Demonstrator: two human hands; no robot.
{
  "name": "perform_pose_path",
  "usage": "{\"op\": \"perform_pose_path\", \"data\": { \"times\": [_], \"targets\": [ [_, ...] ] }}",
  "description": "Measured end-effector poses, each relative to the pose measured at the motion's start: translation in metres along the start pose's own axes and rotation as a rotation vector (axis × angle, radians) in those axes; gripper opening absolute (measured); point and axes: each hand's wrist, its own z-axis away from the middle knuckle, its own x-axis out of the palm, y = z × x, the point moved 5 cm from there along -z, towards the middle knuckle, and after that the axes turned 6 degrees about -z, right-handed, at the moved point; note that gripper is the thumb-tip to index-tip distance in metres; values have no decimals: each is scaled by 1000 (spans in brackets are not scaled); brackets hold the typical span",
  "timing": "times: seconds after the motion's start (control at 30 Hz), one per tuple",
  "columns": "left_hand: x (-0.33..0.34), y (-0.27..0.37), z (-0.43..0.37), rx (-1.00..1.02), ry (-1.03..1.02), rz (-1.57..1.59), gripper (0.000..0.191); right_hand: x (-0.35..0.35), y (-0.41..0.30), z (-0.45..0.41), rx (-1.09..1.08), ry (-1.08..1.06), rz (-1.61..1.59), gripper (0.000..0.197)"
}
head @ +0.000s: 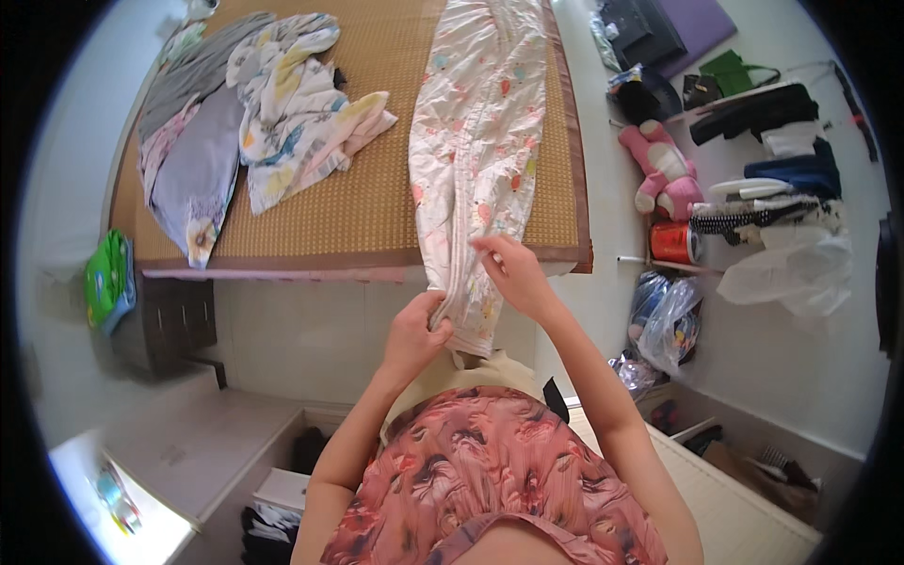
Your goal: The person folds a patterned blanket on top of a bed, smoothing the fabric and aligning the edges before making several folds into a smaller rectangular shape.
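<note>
A white quilt [473, 134] printed with small coloured figures lies lengthwise in a long, narrow fold on the bed. Its near end hangs over the bed's front edge towards my body. My left hand [418, 332] grips the layered edges near that hanging end, thumb and fingers closed around the cloth. Higher up, my right hand [514, 272] is at the fold line with its fingers bent. Its fingertips are by the stacked edges; whether they pinch the fabric is unclear. Beneath the quilt, a brown woven mat [374, 219] covers the bed.
On the bed's left lie a crumpled patterned blanket [282, 106] and grey bedding [191, 162]. A dark cabinet [166, 325] stands by the left corner. To the right, shelving holds a pink plush toy [664, 169], a red tin [674, 242] and folded clothes [794, 169].
</note>
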Motion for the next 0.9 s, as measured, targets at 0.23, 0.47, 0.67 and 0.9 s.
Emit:
{"op": "perform_pose_path", "data": {
  "times": [0.23, 0.47, 0.67, 0.9],
  "targets": [
    [13, 22, 11, 136, 24, -231, 29, 32, 60, -93, -111, -59, 503, 36],
    [2, 7, 8, 147, 44, -94, 32, 1, 148, -152, 222, -11, 573, 48],
    [0, -13, -2, 115, 45, -46, 30, -20, 203, -173, 365, -71, 376, 41],
    [-7, -22, -2, 52, 97, -59, 29, 8, 174, -210, 273, -99, 592, 38]
  ]
}}
